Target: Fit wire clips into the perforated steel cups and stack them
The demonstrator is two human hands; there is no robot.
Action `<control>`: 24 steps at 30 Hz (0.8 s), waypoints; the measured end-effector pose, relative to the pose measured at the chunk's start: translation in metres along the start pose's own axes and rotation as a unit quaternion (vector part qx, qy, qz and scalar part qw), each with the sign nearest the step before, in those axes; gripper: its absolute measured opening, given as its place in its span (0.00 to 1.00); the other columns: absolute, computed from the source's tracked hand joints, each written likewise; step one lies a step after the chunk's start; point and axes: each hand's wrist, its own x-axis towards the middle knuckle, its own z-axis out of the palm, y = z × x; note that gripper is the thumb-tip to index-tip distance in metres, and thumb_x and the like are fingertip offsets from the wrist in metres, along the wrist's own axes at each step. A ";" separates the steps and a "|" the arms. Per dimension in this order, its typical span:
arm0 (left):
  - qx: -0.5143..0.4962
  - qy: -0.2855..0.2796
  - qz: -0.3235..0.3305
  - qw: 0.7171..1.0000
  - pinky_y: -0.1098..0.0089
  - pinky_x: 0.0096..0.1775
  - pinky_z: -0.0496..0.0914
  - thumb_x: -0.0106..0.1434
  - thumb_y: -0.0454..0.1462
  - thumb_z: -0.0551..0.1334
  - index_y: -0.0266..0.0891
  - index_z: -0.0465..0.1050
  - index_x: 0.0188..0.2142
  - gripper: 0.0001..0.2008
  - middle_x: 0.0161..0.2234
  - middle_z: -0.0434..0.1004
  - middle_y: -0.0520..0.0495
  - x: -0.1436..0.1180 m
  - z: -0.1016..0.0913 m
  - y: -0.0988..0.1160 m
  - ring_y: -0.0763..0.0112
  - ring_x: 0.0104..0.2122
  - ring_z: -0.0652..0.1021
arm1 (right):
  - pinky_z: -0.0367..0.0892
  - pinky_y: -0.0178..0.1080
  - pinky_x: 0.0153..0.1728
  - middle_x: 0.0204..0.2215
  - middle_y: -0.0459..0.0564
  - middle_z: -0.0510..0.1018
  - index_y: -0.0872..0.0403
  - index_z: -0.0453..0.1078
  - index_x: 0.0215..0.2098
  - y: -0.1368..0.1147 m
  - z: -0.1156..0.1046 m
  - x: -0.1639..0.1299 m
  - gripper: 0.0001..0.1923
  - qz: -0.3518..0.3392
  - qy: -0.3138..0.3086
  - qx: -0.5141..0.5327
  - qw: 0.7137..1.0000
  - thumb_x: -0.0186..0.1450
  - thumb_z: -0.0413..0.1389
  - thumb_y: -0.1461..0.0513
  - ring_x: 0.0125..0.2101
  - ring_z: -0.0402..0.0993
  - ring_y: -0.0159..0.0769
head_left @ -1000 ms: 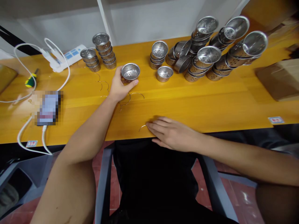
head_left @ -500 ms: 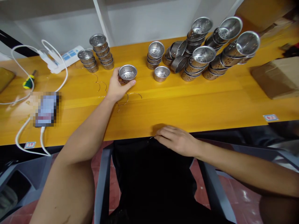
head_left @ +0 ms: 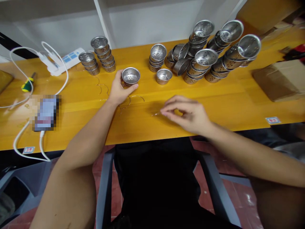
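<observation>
My left hand (head_left: 120,90) is wrapped round a small perforated metal cup (head_left: 131,76), its mouth facing up, with the thumb along the near side. Between thumb and fingertips, my right hand (head_left: 184,114) pinches a short thin wire (head_left: 156,114) over the tabletop. Several thin curved wires (head_left: 129,102) lie on the wood around my left wrist. A single perforated cup (head_left: 164,76) stands to the right of the held one, in front of a short cup stack (head_left: 157,57).
Leaning stacks of cups (head_left: 205,58) crowd the back right, beside a cardboard box (head_left: 282,79). Two more cup stacks (head_left: 100,52) stand at the back left. A power strip (head_left: 64,62), white cables, a phone (head_left: 47,112) and a screwdriver (head_left: 28,84) lie on the left.
My right hand has risen from the table's front edge to above the tabletop, still pinching the wire. My left hand and its cup have barely moved.
</observation>
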 end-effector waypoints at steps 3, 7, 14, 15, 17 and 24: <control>-0.013 -0.002 0.000 1.000 0.41 0.72 0.89 0.57 0.80 0.85 0.49 0.72 0.74 0.61 0.70 0.86 0.33 0.000 0.001 0.000 0.39 0.70 0.90 | 0.90 0.54 0.51 0.49 0.54 0.94 0.44 0.93 0.49 0.011 -0.010 0.045 0.07 0.040 0.067 0.062 0.995 0.84 0.78 0.52 0.45 0.91 0.48; -0.024 -0.018 0.002 1.000 0.42 0.74 0.88 0.61 0.77 0.86 0.50 0.71 0.75 0.58 0.71 0.84 0.34 0.000 0.003 0.000 0.39 0.72 0.90 | 0.93 0.54 0.43 0.41 0.49 0.92 0.43 0.88 0.48 0.046 -0.006 0.104 0.25 0.106 0.097 0.157 0.977 0.72 0.88 0.39 0.38 0.91 0.46; -0.025 -0.030 0.004 0.999 0.39 0.80 0.85 0.71 0.54 0.87 0.51 0.72 0.75 0.42 0.68 0.84 0.39 0.000 0.002 0.012 0.41 0.74 0.88 | 0.63 0.34 0.22 0.26 0.33 0.78 0.46 0.79 0.48 0.136 0.043 0.164 0.36 0.084 0.105 0.234 0.963 0.69 0.85 0.32 0.21 0.67 0.22; -0.027 -0.033 0.003 0.999 0.38 0.79 0.85 0.70 0.51 0.87 0.51 0.73 0.74 0.41 0.68 0.84 0.39 -0.001 0.002 0.015 0.41 0.74 0.88 | 0.64 0.36 0.23 0.25 0.34 0.77 0.46 0.79 0.49 0.139 0.050 0.163 0.35 0.098 0.113 0.226 0.963 0.71 0.83 0.31 0.22 0.67 0.25; -0.039 -0.042 0.001 0.998 0.38 0.77 0.87 0.70 0.48 0.87 0.52 0.72 0.75 0.41 0.67 0.84 0.40 -0.003 0.003 0.019 0.42 0.72 0.89 | 0.70 0.40 0.27 0.27 0.38 0.76 0.44 0.78 0.50 0.133 0.059 0.155 0.33 0.129 0.123 0.188 0.966 0.76 0.78 0.29 0.26 0.70 0.33; -0.091 -0.058 -0.035 0.994 0.40 0.69 0.93 0.69 0.56 0.89 0.58 0.66 0.75 0.47 0.72 0.82 0.41 -0.004 0.009 0.023 0.44 0.71 0.90 | 0.78 0.46 0.33 0.36 0.45 0.78 0.40 0.76 0.62 0.087 0.066 0.124 0.33 0.155 0.049 0.088 0.983 0.84 0.64 0.25 0.34 0.74 0.46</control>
